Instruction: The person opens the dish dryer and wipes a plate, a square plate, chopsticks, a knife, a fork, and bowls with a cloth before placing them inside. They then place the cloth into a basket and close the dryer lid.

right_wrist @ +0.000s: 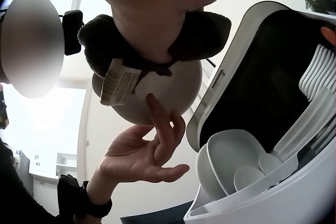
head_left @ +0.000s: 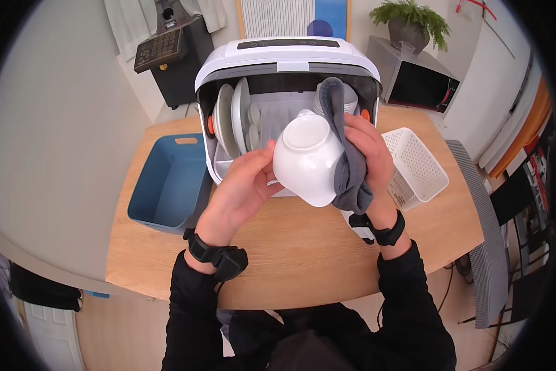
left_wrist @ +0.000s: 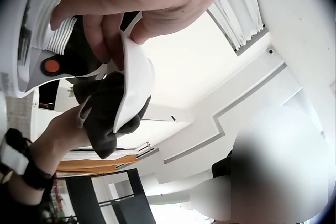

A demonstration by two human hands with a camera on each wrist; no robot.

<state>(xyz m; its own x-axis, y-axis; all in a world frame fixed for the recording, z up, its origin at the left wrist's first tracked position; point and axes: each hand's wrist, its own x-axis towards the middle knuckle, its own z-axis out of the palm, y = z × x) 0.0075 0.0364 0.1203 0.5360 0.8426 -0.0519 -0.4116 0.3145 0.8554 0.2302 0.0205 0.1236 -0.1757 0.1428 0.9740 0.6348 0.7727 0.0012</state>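
Note:
A white bowl (head_left: 307, 162) is held tilted above the table, its round foot facing up toward the head view. My left hand (head_left: 244, 179) pinches its left rim, thumb outside and fingers at the inner side, as the right wrist view shows. My right hand (head_left: 372, 151) holds a dark grey cloth (head_left: 351, 176) against the bowl's right side. In the right wrist view a white label (right_wrist: 121, 83) hangs from the cloth (right_wrist: 202, 35). Just behind the bowl stands a white countertop dishwasher (head_left: 290, 54) with its front open. Plates (head_left: 233, 120) stand upright in its left side, and stacked bowls (head_left: 350, 98) in its right.
A blue bin (head_left: 169, 179) stands left of the dishwasher on the wooden table (head_left: 290, 266). To the right is a white perforated basket (head_left: 420, 164). A microwave (head_left: 423, 77) bearing a potted plant (head_left: 409, 31) sits behind on the right.

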